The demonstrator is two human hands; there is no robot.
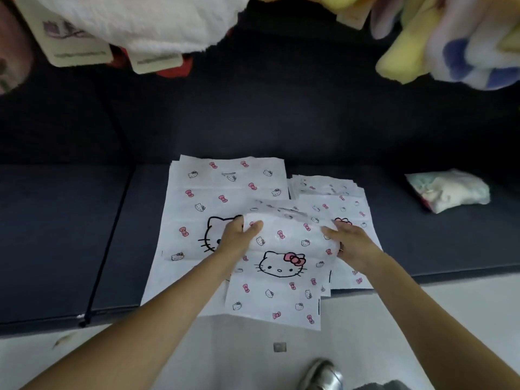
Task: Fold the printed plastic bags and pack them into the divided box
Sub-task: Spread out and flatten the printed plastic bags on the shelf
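Note:
A white plastic bag printed with a cat face and pink bows lies in front of me, its far edge curled up and over. My left hand grips that curled edge at its left side, thumb on top. My right hand holds the same edge at its right side. Beneath it lies a larger flat bag of the same print. A stack of smaller printed bags sits to the right behind my right hand. No divided box is in view.
The bags lie on a dark navy cushioned surface with a seam at the left. A small stuffed white pouch rests at the right. Plush toys with tags hang overhead. A shoe stands on the pale floor.

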